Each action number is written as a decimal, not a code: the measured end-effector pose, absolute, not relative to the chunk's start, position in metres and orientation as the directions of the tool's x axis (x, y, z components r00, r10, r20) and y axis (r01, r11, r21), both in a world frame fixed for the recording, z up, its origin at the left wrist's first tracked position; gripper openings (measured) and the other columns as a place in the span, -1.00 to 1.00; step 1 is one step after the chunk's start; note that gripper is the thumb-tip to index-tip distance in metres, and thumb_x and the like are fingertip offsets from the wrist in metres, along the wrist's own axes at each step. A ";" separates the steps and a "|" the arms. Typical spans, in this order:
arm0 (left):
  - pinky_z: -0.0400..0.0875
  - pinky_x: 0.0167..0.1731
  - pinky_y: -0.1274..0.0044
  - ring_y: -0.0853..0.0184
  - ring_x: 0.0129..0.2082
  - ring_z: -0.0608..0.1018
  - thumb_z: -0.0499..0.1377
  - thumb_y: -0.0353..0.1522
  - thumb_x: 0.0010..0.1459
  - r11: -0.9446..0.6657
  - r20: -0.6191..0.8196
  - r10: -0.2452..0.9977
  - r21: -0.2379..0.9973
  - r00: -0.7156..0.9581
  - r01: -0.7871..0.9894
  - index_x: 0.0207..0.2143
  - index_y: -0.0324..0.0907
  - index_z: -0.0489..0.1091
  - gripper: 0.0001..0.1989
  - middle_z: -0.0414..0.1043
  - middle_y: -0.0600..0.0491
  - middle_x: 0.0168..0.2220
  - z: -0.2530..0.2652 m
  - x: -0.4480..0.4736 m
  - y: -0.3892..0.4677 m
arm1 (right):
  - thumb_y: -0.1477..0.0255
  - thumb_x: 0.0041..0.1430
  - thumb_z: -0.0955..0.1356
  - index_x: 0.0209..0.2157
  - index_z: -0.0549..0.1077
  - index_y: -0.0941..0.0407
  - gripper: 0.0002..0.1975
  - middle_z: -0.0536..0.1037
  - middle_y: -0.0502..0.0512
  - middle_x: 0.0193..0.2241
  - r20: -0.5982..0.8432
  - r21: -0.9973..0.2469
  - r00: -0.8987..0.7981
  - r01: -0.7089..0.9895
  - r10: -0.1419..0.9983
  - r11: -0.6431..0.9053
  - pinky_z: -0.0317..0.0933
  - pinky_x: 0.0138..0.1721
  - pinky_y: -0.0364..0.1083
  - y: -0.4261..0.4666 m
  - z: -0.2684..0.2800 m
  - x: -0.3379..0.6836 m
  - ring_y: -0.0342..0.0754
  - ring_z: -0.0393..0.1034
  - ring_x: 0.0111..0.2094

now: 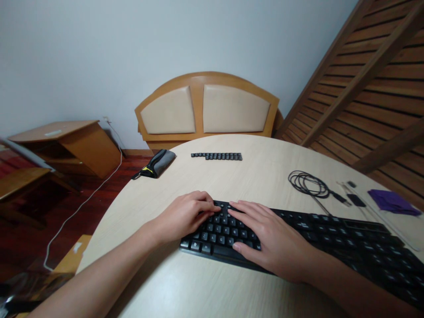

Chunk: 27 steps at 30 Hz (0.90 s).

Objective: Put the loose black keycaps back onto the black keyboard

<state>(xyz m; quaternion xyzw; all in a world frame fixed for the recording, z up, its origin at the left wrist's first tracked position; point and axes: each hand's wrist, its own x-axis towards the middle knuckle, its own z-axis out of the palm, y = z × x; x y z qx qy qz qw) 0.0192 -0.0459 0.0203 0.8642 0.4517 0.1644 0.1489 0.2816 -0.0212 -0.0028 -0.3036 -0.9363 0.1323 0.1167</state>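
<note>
A black keyboard (218, 240) lies tilted across the front of the round table. At its top left corner, my left hand (192, 212) has curled fingers, with thumb and index close together over the upper keys. Whatever may be between those fingertips is hidden. My right hand (265, 232) rests over the keyboard's middle, fingers stretched out toward the top row and thumb near the lower keys. Farther back, loose black keycaps (225, 156) stand in two neat rows on the table.
A grey and black pouch (159, 163) lies at the table's left edge. On the right are a coiled black cable (309, 185), thin tools (356, 198) and a purple cloth (392, 202). Behind the table (159, 278) stands a padded wooden headboard (197, 110).
</note>
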 end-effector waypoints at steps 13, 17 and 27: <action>0.43 -0.12 0.39 0.24 -0.16 0.53 0.14 -0.38 0.34 -0.467 0.159 0.880 0.466 0.448 0.752 -0.10 -0.15 0.50 -0.84 0.52 0.01 -0.18 0.019 0.021 -0.045 | 0.10 0.25 0.34 0.27 0.34 0.12 -0.35 0.29 0.16 0.31 0.137 -0.333 -0.782 0.541 0.608 0.772 0.08 0.30 0.22 -0.021 -0.003 0.282 0.18 0.14 0.31; 0.41 -0.10 0.38 0.24 -0.15 0.53 0.15 -0.36 0.33 -0.442 0.147 0.891 0.498 0.429 0.746 -0.16 -0.14 0.51 -0.86 0.54 0.03 -0.19 0.020 0.023 -0.045 | 0.10 0.25 0.33 0.27 0.34 0.12 -0.36 0.29 0.18 0.30 0.135 -0.334 -0.784 0.540 0.606 0.773 0.09 0.29 0.23 -0.021 -0.003 0.282 0.19 0.15 0.30; 0.42 -0.08 0.39 0.25 -0.15 0.54 0.17 -0.40 0.29 -0.436 0.144 0.894 0.504 0.425 0.746 -0.19 -0.14 0.54 -0.86 0.55 0.04 -0.18 0.019 0.025 -0.045 | 0.11 0.24 0.34 0.26 0.35 0.13 -0.36 0.30 0.19 0.30 0.132 -0.344 -0.780 0.543 0.612 0.766 0.10 0.29 0.24 -0.022 -0.001 0.281 0.20 0.16 0.30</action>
